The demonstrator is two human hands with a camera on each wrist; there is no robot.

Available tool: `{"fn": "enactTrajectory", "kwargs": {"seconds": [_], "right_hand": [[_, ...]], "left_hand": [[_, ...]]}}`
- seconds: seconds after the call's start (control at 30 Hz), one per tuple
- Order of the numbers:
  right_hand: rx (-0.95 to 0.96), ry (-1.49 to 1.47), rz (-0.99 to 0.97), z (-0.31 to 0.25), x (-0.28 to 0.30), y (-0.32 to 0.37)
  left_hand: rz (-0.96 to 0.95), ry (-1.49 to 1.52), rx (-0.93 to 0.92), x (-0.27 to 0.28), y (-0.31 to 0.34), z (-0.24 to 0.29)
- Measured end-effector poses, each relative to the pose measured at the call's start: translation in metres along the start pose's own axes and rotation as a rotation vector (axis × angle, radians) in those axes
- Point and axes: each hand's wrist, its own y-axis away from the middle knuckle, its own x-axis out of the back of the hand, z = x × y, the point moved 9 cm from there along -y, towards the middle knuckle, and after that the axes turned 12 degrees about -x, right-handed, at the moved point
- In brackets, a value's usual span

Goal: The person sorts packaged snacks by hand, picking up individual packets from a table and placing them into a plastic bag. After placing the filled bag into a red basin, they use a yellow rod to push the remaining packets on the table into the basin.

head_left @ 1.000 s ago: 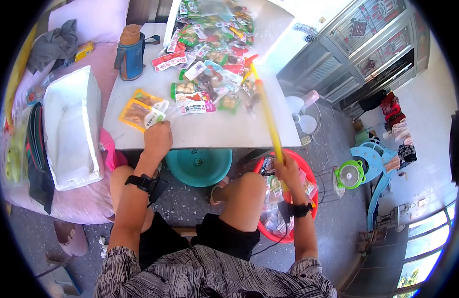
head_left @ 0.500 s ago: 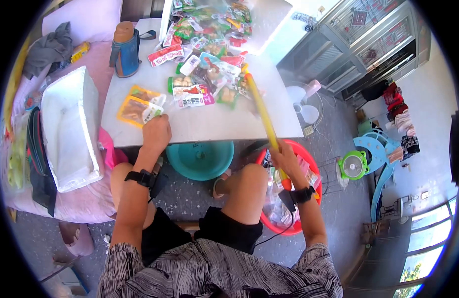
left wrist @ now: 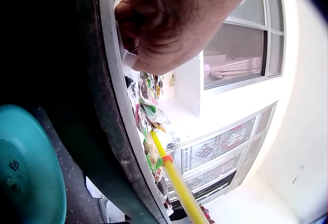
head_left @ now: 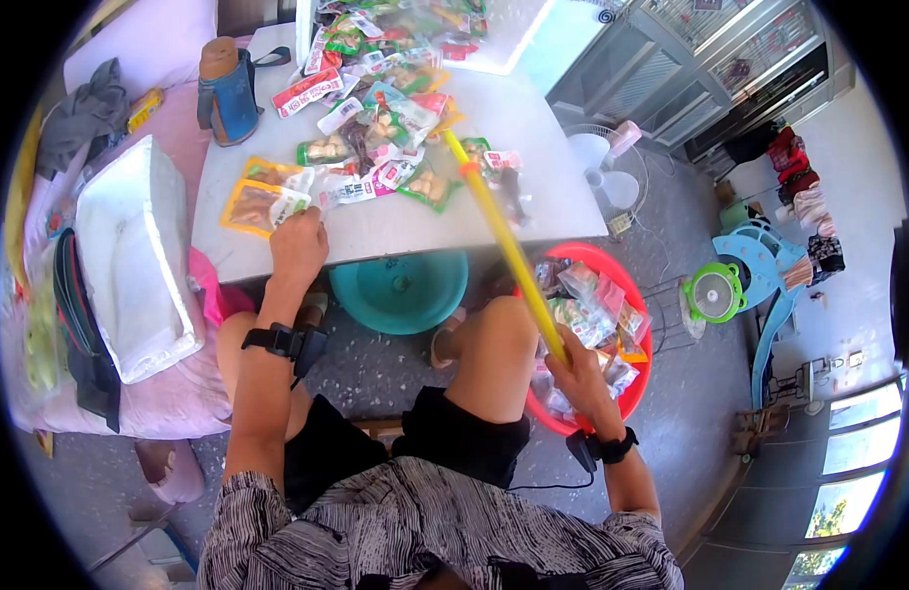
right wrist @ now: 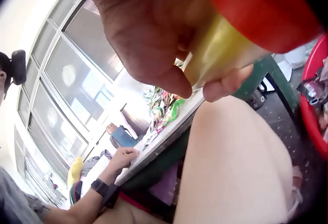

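While the right hand (head_left: 580,379) grips 1 yellow stick (head_left: 508,246) with curled fingers, its far end reaches the colourful packets (head_left: 427,185) piled on the white table (head_left: 376,234). The left hand (head_left: 299,244), fingers curled, pinches the near corner of a yellow-edged packet (head_left: 258,206) lying close to the table's front edge. A red basin (head_left: 644,346) of packets stands below, beside the right hand.

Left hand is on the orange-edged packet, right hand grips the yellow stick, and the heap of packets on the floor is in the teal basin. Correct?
Not quite: the head view shows that heap in the red basin, not the teal basin. The left hand is on the orange-edged packet, and the right hand grips the yellow stick.
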Motion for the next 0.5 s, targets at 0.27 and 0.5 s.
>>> {"fn": "enactTrajectory", "kwargs": {"seconds": [0.27, 0.5], "right_hand": [[0.196, 0.39, 0.605, 0.04, 0.059, -0.068], [0.388, 0.617, 0.769, 0.036, 0.075, -0.179]], "left_hand": [[-0.041, -0.002, 0.013, -0.003, 0.0, 0.0], [-0.027, 0.029, 0.025, -0.001, 0.0, -0.002]]}}
